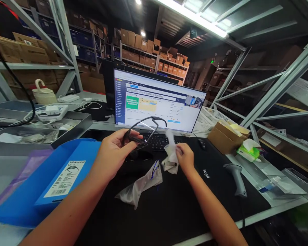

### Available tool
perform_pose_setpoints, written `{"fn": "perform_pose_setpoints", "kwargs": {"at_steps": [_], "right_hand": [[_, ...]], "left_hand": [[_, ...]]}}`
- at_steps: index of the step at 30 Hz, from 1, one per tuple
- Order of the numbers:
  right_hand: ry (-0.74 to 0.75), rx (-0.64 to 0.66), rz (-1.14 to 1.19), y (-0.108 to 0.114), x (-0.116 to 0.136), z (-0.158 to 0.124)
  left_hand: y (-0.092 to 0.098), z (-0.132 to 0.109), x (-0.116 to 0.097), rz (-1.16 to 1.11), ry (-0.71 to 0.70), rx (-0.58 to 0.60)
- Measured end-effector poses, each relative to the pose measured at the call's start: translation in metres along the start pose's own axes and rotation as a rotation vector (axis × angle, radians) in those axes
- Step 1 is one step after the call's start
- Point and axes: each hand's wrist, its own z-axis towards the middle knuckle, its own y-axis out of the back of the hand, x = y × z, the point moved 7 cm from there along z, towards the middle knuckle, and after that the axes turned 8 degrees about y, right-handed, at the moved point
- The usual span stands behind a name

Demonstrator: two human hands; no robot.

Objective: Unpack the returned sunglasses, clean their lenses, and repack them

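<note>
Gripping black-framed glasses [145, 118] in the closed left hand [114, 150], a person pinches crumpled white tissue [170, 159] in the right hand [185, 158]. A grey satin pouch [141, 182] lies on the black desk mat [174, 212].

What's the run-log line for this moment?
left hand: black glasses frame | right hand: white cloth | nearby: grey drawstring pouch on black desk mat

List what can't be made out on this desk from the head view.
Head view:
The glasses: the part inside the left hand is hidden by its fingers.
The cloth: partly covered by the right hand.
The keyboard: partly hidden behind the glasses and hands.
The monitor: most text too small to read.
The label on the blue box: small print too small to read.
</note>
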Motion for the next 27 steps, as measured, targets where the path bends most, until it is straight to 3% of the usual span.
{"fn": "perform_pose_setpoints", "kwargs": {"at_steps": [5,10,13,18,23,27], "right_hand": [[0.364,0.298,0.153,-0.055,0.083,0.025],[0.559,0.691,0.227,-0.086,0.114,0.026],[0.534,0.757,0.215,-0.084,0.114,0.019],[0.438,0.688,0.158,-0.069,0.109,0.009],[0.279,0.473,0.096,-0.028,0.056,0.015],[0.234,0.560,0.080,-0.026,0.023,-0.004]], "left_hand": [[0.018,-0.004,-0.022,-0.130,-0.104,-0.112],[0.036,-0.007,-0.032,-0.251,-0.155,-0.212],[0.035,-0.006,-0.033,-0.272,-0.141,-0.184],[0.028,-0.005,-0.031,-0.277,-0.131,-0.120],[0.024,-0.007,-0.029,-0.270,-0.123,-0.082],[0.019,-0.007,-0.027,-0.241,-0.121,-0.062]]}}
